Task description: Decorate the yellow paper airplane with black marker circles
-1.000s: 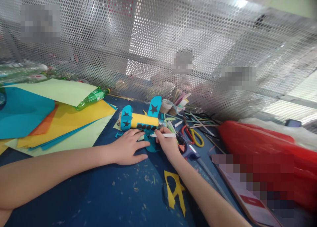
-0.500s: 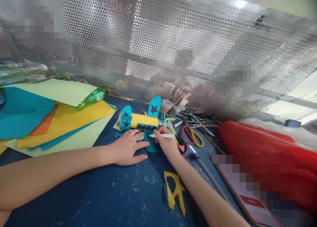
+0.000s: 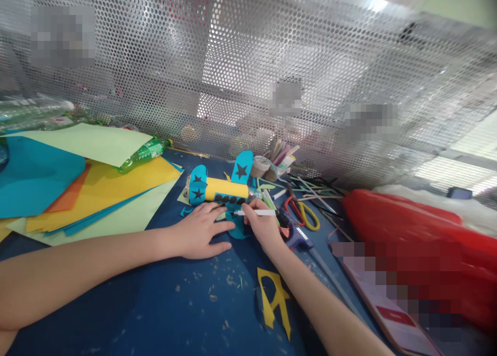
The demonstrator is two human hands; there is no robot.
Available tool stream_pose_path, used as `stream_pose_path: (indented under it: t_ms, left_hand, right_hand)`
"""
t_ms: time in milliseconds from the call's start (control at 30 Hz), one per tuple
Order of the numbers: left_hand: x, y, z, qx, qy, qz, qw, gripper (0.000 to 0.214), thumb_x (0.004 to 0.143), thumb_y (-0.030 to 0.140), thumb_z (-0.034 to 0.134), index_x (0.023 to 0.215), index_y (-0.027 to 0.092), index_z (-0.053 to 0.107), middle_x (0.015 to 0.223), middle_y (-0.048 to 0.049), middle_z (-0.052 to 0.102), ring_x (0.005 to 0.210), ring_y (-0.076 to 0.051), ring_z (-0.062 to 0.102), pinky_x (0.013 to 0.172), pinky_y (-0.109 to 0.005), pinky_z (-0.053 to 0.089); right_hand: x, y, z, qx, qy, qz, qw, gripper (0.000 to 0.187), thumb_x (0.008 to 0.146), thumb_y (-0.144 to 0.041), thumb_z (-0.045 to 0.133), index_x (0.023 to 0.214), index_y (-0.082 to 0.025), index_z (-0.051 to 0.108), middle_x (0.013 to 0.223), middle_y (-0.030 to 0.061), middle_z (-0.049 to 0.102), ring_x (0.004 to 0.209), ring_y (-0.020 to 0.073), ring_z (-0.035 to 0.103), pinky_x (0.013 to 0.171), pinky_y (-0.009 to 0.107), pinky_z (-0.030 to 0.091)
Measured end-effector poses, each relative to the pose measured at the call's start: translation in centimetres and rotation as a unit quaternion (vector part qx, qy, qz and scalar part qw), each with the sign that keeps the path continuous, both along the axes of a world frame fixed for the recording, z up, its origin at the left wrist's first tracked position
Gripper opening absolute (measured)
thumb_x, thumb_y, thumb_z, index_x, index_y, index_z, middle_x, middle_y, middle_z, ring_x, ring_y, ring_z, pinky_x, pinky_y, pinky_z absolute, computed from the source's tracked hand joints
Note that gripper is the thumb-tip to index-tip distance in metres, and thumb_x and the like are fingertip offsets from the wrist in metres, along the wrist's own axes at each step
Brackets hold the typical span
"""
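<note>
Right hand [image 3: 261,225] gripping white pen [image 3: 256,212] lying crosswise, tip pointing left, left hand [image 3: 200,231] flat, fingers spread, beside paper plane [image 3: 219,189].

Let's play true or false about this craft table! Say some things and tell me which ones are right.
1. The right hand holds a white pen. True.
2. The left hand lies flat on the table, next to the paper plane. True.
3. The plane's wings have red hearts. False: they have black stars.
4. A bottle stands upright. False: the green bottle lies on its side on the coloured paper sheets.
5. The left hand holds scissors. False: the scissors lie on the table, to the right of the right hand.
</note>
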State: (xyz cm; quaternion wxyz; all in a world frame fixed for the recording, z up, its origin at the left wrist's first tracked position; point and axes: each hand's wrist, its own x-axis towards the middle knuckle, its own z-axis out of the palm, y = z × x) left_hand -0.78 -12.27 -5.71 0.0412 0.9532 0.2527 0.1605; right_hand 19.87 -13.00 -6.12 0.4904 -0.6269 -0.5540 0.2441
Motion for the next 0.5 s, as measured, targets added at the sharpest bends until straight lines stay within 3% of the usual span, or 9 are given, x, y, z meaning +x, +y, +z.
stream_pose_path:
  t_ms: [500]
  left_hand:
    - [0.02, -0.03, 0.05, -0.001, 0.003, 0.002, 1.0, 0.048, 0.091, 0.054, 0.048, 0.131, 0.029, 0.054, 0.143, -0.0115, 0.045, 0.133, -0.036, 0.037, 0.107, -0.054, 0.033]
  right_hand:
    - [-0.1, -0.09, 0.09, -0.003, 0.001, -0.004, 1.0, 0.03, 0.075, -0.039, 0.059, 0.055, -0.025, 0.043, 0.043, -0.0052, 0.05, 0.043, 0.014, 0.044, 0.046, 0.029, 0.034]
